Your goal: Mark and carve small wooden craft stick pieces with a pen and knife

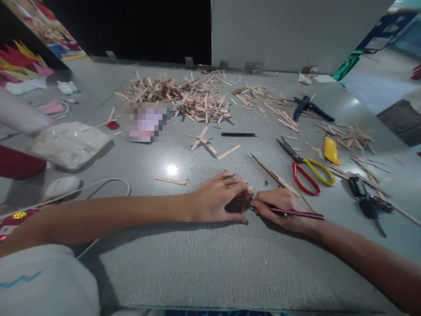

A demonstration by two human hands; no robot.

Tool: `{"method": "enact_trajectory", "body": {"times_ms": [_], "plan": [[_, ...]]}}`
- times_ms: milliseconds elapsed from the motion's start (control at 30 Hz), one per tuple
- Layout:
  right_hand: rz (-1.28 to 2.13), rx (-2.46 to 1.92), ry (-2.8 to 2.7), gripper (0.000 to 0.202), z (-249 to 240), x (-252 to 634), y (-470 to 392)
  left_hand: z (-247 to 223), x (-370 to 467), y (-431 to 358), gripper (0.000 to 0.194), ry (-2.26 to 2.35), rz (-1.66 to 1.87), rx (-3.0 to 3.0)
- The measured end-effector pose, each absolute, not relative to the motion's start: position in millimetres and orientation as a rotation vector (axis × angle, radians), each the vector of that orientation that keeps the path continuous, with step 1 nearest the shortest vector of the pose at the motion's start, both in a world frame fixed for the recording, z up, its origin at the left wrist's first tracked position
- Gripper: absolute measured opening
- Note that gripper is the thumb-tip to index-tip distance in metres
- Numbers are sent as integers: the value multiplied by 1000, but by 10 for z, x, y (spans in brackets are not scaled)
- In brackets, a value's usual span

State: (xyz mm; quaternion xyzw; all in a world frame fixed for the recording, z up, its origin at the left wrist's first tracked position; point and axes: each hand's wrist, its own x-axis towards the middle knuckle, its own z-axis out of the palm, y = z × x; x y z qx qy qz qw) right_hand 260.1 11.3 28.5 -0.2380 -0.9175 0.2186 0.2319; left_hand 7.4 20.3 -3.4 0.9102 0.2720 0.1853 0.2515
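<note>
My left hand point(219, 197) is curled over a small brown wooden piece point(242, 204), steadying it on the table between thumb and fingers. My right hand point(279, 206) grips a slim dark-red pencil point(302, 213) low down; its point meets the right edge of that piece, and the exact contact is hidden by my fingers. Just beyond my right hand lies a thin pointed brown tool point(265, 166). A single wooden craft stick point(170, 180) rests beyond my left forearm, and another stick point(229, 152) lies farther out.
Behind are a pile of craft sticks point(184, 94) and a black pen point(238, 134). To the right are red-and-yellow scissors point(305, 177), a yellow cutter point(331, 150), blue-handled pliers point(307, 105) and keys point(368, 202). Leftward, a plastic packet point(70, 145) and white cable point(112, 179).
</note>
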Motion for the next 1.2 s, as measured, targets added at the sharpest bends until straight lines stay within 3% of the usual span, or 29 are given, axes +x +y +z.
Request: {"method": "enact_trajectory", "body": {"times_ms": [800,1200], "plan": [[728,-678,-2439,38,308,2582,107,1,42,224,66,704,517,2476],[630,-625,-2512,42,258,2590,130,24,65,221,65,745,485,2464]]}}
